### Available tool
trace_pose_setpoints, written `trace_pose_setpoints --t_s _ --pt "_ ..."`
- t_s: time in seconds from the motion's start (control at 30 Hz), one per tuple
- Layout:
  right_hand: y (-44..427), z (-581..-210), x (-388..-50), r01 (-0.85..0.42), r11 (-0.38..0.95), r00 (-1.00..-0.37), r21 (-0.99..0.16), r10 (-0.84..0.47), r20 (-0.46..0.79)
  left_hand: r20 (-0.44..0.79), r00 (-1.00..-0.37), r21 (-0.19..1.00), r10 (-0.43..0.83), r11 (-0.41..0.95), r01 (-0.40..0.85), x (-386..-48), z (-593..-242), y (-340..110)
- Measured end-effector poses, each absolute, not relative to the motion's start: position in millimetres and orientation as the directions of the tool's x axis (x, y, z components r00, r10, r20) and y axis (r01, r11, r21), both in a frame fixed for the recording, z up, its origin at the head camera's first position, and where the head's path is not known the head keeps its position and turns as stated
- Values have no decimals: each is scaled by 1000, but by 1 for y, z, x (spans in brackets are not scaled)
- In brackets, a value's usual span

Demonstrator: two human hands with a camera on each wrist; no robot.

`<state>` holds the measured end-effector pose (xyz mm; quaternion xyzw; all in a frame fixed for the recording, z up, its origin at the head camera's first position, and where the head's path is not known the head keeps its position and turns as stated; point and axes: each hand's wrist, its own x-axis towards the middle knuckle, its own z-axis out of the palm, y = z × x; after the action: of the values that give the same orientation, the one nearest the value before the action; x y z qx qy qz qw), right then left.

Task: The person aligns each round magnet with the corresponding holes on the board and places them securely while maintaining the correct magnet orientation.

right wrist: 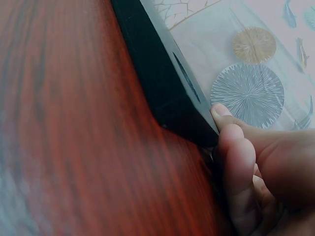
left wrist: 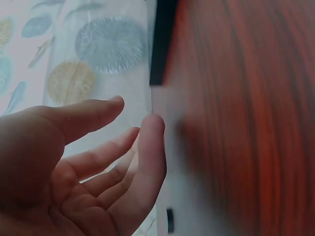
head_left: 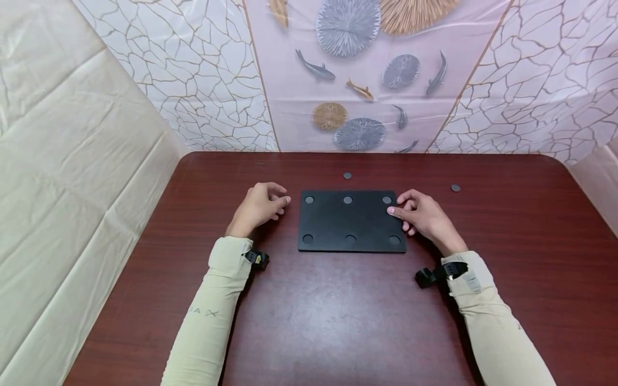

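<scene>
A flat black rectangular board (head_left: 350,222) lies on the table, with two rows of round recesses. Grey discs sit in the far row, among them a middle disc (head_left: 347,200); the near row's recesses show dark bottoms. My right hand (head_left: 425,217) grips the board's right edge, its thumb (right wrist: 221,110) on the top face and its curled fingers at the side. Left of the board, my left hand (head_left: 259,206) hovers with fingers loosely bent, apart from the board and holding nothing. In the left wrist view, a gap separates the fingertips from the board's edge (left wrist: 162,44).
One loose grey disc (head_left: 347,176) lies behind the board, and another disc (head_left: 456,188) lies farther right on the reddish-brown table (head_left: 347,316). A patterned sheet (head_left: 357,80) hangs along the table's far edge. Pale cloth (head_left: 82,161) covers the left side.
</scene>
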<state>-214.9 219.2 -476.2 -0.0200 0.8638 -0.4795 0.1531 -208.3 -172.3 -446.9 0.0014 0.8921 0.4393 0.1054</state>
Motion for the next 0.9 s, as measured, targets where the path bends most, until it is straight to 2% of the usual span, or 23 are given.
trace_pose_setpoints --t_s 0.27,0.43,0.57,0.77,0.9 --pt "219 -481 -216 121 535 -949 -836 -185 -256 -311 -937 893 160 386 -230 -208 -452 -160" --pt "218 -480 -216 116 539 -949 -835 -187 -253 -344 -926 905 156 317 -283 -206 -455 -156" --pt "218 -479 -215 112 543 -949 -832 -191 -253 -355 -925 891 137 348 -290 -206 -458 -153" --pt "220 -476 -215 113 538 -944 -835 -205 -260 -343 -932 838 120 488 -246 -207 -459 -147" --pt "221 -474 -218 92 554 -940 -827 -225 -255 -339 -935 832 107 497 -245 -208 -459 -147"
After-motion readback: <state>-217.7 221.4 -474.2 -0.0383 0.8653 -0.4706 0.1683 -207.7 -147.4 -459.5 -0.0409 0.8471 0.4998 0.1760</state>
